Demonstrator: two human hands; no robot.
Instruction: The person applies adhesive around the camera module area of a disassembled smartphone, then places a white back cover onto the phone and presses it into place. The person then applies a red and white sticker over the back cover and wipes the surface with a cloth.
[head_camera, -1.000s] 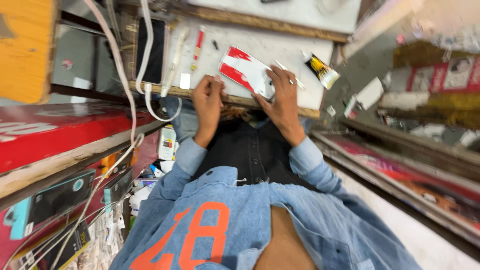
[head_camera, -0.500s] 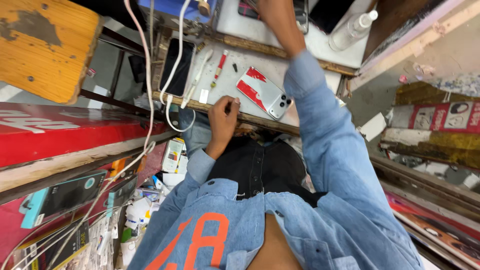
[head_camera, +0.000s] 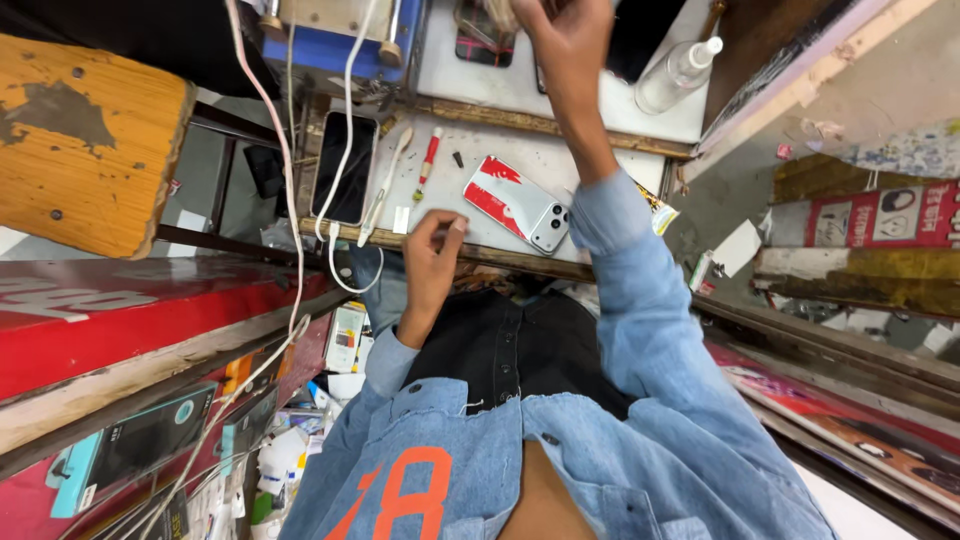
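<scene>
There is a single view, from a camera worn on the person's head. It looks steeply down over the chest and denim sleeves, so the body fills the lower middle of the frame and the surface (head_camera: 560, 150) lies toward the top. The frame is tilted, and the surface's front edge runs slantwise. The camera sits close: the left hand (head_camera: 432, 250) is near mid-frame, while the right hand (head_camera: 570, 40) reaches to the top edge. No second view shares the scene.

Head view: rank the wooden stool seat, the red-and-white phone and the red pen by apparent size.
1. wooden stool seat, though nearness to the camera may inflate it
2. red-and-white phone
3. red pen
</scene>
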